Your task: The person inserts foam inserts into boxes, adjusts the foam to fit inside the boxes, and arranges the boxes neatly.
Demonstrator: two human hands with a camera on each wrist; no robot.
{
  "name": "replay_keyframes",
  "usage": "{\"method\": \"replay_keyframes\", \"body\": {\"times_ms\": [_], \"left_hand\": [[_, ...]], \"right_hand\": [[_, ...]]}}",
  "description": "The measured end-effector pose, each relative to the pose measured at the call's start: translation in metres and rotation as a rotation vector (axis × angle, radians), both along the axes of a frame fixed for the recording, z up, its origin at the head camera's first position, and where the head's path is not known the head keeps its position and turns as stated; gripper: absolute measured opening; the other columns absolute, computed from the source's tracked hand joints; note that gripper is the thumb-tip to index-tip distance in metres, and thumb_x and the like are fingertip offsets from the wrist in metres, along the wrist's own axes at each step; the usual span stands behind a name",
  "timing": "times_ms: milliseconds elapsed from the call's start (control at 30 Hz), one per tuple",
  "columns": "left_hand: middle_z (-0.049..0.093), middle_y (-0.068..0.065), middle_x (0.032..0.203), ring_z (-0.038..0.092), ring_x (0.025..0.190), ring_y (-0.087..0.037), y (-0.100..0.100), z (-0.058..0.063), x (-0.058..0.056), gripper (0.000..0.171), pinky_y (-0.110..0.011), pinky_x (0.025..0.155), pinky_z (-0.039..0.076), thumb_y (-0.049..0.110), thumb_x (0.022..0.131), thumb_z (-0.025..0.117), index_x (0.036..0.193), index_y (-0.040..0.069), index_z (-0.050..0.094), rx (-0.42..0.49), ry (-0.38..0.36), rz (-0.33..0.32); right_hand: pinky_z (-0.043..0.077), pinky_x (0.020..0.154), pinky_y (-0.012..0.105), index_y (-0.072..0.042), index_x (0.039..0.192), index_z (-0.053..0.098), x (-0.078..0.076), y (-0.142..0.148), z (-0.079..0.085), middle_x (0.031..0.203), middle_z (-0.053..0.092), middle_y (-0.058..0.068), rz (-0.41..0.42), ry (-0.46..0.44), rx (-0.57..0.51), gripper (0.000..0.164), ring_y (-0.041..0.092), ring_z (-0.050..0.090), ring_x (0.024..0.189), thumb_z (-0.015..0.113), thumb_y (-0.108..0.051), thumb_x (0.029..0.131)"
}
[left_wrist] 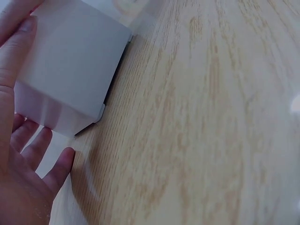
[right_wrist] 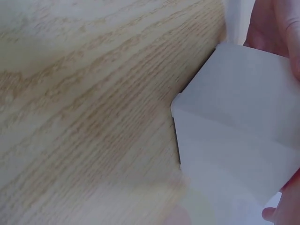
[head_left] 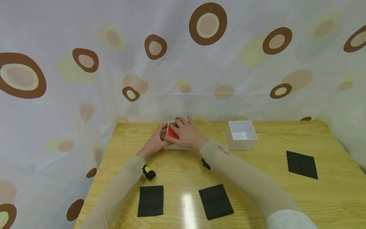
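Note:
A white box (head_left: 178, 147) stands near the back edge of the table, with something red (head_left: 172, 131) showing inside its rim. My left hand (head_left: 154, 142) grips its left side. In the left wrist view the thumb (left_wrist: 16, 51) lies along one face of the box and the other fingers spread beside the adjoining wall. My right hand (head_left: 187, 133) reaches over the top with spread fingers, covering part of the red thing. Fingers of it show at the box's edge in the right wrist view. The palm hides most of the opening, and I cannot tell whether the right fingers hold the red thing.
A second white box (head_left: 242, 144), open at the top, stands to the right. Black squares lie at front left (head_left: 151, 201), front middle (head_left: 216, 201) and far right (head_left: 302, 164). A patterned cloth (head_left: 183, 63) hangs close behind the table (head_left: 177, 178).

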State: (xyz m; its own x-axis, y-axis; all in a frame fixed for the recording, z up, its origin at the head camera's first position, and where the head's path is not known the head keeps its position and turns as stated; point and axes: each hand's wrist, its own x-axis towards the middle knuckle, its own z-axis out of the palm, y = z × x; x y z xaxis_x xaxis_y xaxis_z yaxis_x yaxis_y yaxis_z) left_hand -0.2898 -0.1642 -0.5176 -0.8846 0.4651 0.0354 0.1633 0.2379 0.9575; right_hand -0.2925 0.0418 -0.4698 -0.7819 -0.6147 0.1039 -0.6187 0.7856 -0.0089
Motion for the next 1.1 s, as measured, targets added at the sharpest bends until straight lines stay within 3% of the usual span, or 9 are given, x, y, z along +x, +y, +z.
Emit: {"method": "replay_keyframes", "body": {"times_ms": [133, 267, 400, 500, 567, 800, 1000, 1100], "left_hand": [[0.025, -0.016, 0.169, 0.029, 0.155, -0.036, 0.002, -0.001, 0.0, 0.081, -0.056, 0.12, 0.032, 0.005, 0.099, 0.071, 0.163, 0.005, 0.02, 0.031, -0.013, -0.001], [0.028, -0.013, 0.168, 0.032, 0.154, -0.034, 0.002, -0.002, -0.001, 0.083, -0.051, 0.119, 0.036, 0.013, 0.099, 0.073, 0.163, 0.01, 0.021, 0.028, -0.046, 0.003], [0.031, -0.008, 0.167, 0.039, 0.15, -0.032, 0.003, -0.002, -0.001, 0.089, -0.05, 0.117, 0.04, 0.025, 0.095, 0.08, 0.163, 0.017, 0.023, 0.001, -0.062, 0.023], [0.031, -0.008, 0.167, 0.039, 0.15, -0.032, 0.003, -0.001, -0.001, 0.092, -0.051, 0.117, 0.04, 0.026, 0.093, 0.082, 0.163, 0.017, 0.024, -0.01, -0.051, 0.035], [0.03, -0.008, 0.167, 0.038, 0.15, -0.033, 0.002, 0.0, 0.0, 0.092, -0.052, 0.118, 0.039, 0.024, 0.093, 0.082, 0.163, 0.016, 0.023, -0.009, -0.048, 0.036], [0.03, -0.009, 0.167, 0.039, 0.15, -0.032, 0.002, 0.001, 0.0, 0.091, -0.051, 0.117, 0.039, 0.022, 0.094, 0.081, 0.163, 0.015, 0.023, 0.004, -0.064, 0.032], [0.032, -0.009, 0.166, 0.04, 0.149, -0.033, 0.002, 0.001, 0.0, 0.09, -0.052, 0.118, 0.039, 0.021, 0.094, 0.081, 0.163, 0.017, 0.024, 0.013, -0.074, 0.033], [0.032, -0.009, 0.166, 0.041, 0.148, -0.033, 0.002, 0.0, 0.0, 0.09, -0.051, 0.117, 0.039, 0.022, 0.093, 0.082, 0.163, 0.017, 0.024, 0.015, -0.073, 0.036]], "right_hand": [[0.014, 0.124, 0.064, -0.019, 0.155, 0.051, 0.0, 0.004, -0.003, 0.153, 0.048, 0.012, 0.019, 0.003, 0.01, 0.075, 0.033, 0.032, 0.15, 0.04, -0.07, 0.103], [0.012, 0.125, 0.062, -0.012, 0.148, 0.058, 0.004, 0.016, -0.005, 0.152, 0.049, 0.013, 0.074, 0.009, -0.069, 0.065, 0.037, 0.032, 0.149, 0.045, -0.061, 0.106], [0.017, 0.124, 0.061, -0.006, 0.129, 0.068, 0.008, 0.032, -0.004, 0.14, 0.056, 0.013, 0.078, 0.141, -0.106, 0.052, 0.038, 0.039, 0.143, 0.052, -0.049, 0.107], [0.022, 0.123, 0.061, -0.004, 0.121, 0.071, 0.008, 0.042, -0.002, 0.137, 0.056, 0.014, 0.03, 0.266, -0.053, 0.051, 0.038, 0.04, 0.141, 0.053, -0.049, 0.105], [0.021, 0.123, 0.061, -0.003, 0.123, 0.071, 0.007, 0.046, 0.0, 0.141, 0.054, 0.016, 0.006, 0.295, -0.013, 0.055, 0.04, 0.038, 0.143, 0.052, -0.051, 0.105], [0.022, 0.124, 0.059, -0.008, 0.128, 0.071, 0.005, 0.05, 0.002, 0.15, 0.051, 0.017, -0.012, 0.243, 0.022, 0.058, 0.04, 0.036, 0.147, 0.048, -0.057, 0.105], [0.028, 0.123, 0.056, -0.011, 0.099, 0.075, 0.011, 0.053, -0.001, 0.141, 0.059, 0.014, 0.075, 0.211, -0.034, 0.043, 0.036, 0.043, 0.142, 0.052, -0.047, 0.107], [0.029, 0.122, 0.056, -0.011, 0.093, 0.077, 0.014, 0.051, -0.001, 0.138, 0.062, 0.013, 0.087, 0.204, -0.072, 0.043, 0.035, 0.045, 0.141, 0.054, -0.045, 0.107]]}}
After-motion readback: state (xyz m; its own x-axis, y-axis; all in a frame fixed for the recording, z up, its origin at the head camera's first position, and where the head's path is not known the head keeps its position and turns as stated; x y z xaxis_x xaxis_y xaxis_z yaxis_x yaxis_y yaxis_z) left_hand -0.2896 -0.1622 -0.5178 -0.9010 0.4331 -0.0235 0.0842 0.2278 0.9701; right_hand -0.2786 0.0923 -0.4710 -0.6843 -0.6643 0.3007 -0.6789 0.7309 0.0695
